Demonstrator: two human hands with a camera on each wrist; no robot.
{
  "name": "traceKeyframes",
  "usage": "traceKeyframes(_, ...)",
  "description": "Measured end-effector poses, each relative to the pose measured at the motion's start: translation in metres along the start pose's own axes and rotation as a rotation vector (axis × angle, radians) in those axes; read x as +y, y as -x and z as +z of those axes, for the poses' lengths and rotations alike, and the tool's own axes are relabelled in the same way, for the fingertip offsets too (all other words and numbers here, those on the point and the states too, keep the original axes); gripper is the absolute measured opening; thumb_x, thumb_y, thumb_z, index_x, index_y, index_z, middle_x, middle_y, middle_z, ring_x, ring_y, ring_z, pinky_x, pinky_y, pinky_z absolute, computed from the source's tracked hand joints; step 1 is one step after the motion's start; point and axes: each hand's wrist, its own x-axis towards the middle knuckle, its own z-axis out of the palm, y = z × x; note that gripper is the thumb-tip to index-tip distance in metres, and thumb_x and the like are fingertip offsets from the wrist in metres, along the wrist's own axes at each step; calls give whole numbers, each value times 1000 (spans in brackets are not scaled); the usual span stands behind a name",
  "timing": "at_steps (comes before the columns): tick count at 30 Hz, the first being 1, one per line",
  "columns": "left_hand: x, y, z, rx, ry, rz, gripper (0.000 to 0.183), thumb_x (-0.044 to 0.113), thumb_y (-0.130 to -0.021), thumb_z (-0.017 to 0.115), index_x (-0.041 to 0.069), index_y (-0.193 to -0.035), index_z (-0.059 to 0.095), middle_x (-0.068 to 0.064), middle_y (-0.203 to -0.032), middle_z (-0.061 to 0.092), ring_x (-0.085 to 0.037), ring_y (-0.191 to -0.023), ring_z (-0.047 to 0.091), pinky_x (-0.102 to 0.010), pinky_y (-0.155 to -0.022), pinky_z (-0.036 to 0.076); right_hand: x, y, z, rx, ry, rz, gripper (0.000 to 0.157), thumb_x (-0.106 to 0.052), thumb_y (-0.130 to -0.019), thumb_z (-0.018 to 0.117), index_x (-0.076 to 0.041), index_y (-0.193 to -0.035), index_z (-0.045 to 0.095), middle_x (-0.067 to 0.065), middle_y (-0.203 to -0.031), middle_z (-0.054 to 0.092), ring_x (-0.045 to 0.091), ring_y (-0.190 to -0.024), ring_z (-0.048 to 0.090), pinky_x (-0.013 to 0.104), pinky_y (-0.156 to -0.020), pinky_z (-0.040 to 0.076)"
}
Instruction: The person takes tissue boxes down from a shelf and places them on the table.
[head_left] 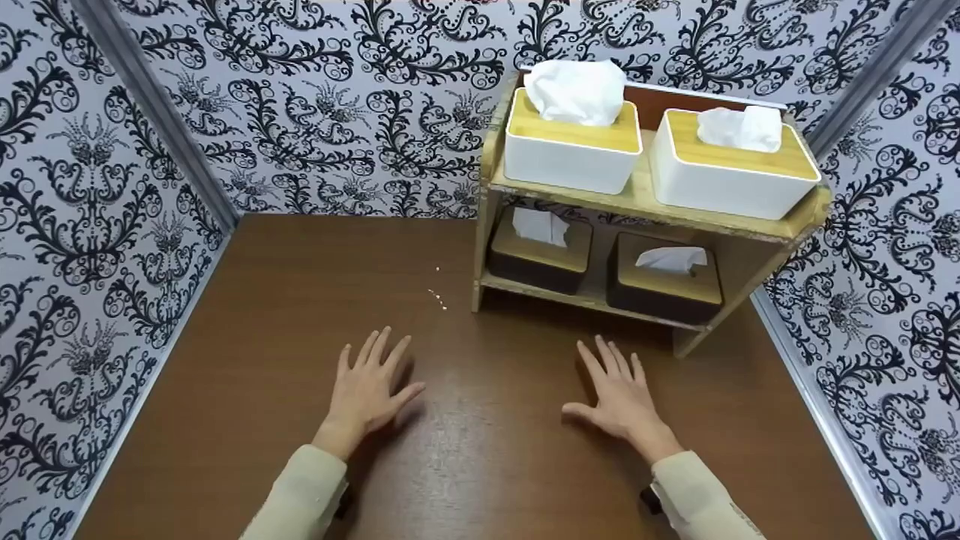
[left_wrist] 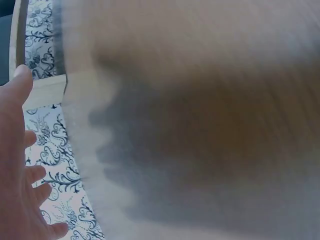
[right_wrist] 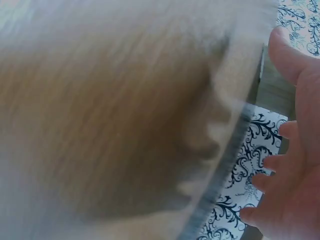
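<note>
My left hand (head_left: 366,394) hovers palm down over the brown tabletop (head_left: 480,465), fingers spread and holding nothing. To its right, my right hand (head_left: 619,397) is held the same way, spread fingers pointing toward a wooden two-tier shelf (head_left: 645,196). On the upper tier stand two white tissue boxes with wooden lids, the left box (head_left: 566,159) and the right box (head_left: 731,184). Below them sit two dark tissue boxes, one left (head_left: 525,275) and one right (head_left: 660,300). White tissue pokes out of each box. Both wrist views show the hands' shadows on the table.
Small white specks (head_left: 439,298) lie on the table left of the shelf. Walls with a black-and-white scroll pattern (head_left: 337,97) enclose the back and sides. A grey metal strip (head_left: 817,405) runs along the table's right edge.
</note>
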Motion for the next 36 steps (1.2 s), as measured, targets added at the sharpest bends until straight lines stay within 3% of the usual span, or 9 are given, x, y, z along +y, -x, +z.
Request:
traceKeyframes(6, 11, -17, -19, 10, 18, 40, 76, 64, -90, 53, 25, -153, 33, -8, -159, 33, -27, -145, 34, -58, -119, 25, 2, 1, -13, 19, 9, 2, 106, -59, -73, 76, -17, -156, 25, 18, -161, 22, 40, -147, 23, 65, -118, 15)
traceKeyframes(14, 30, -54, -54, 146, 20, 145, 73, 58, -90, 57, 22, -150, 38, -10, -154, 40, -29, -140, 41, -54, -118, 29, 4, 5, -33, 56, 53, -14, 104, -56, -74, 77, -15, -155, 26, 18, -159, 28, 39, -146, 27, 63, -118, 20)
traceKeyframes(19, 41, -71, -75, 152, 10, 169, 72, 59, -91, 54, 22, -151, 37, -9, -156, 37, -29, -142, 39, -53, -120, 25, 5, 6, -53, 112, 91, -32, 99, -55, -76, 75, -15, -154, 28, 18, -158, 31, 39, -143, 33, 62, -116, 27)
traceKeyframes(22, 47, -77, -84, 155, 0, 184, 71, 59, -92, 53, 22, -151, 37, -9, -156, 36, -28, -143, 37, -53, -121, 25, 7, 4, -72, 203, 78, -45, 93, -51, -77, 77, -12, -151, 35, 19, -153, 38, 41, -138, 39, 64, -111, 32)
traceKeyframes(26, 50, -81, -88, 178, -2, 206, 70, 58, -92, 53, 21, -149, 40, -9, -155, 38, -28, -142, 38, -53, -120, 26, 12, -1, -103, 387, 63, -69, 85, -41, -75, 81, -10, -145, 45, 21, -145, 47, 43, -129, 47, 67, -104, 38)
traceKeyframes(36, 46, -83, -89, 163, 25, 182, 70, 58, -92, 55, 21, -149, 40, -10, -155, 39, -28, -144, 36, -53, -121, 25, 28, -10, -185, 849, 60, -164, 69, -16, -74, 82, -4, -135, 52, 22, -139, 49, 42, -127, 45, 53, -116, 29)
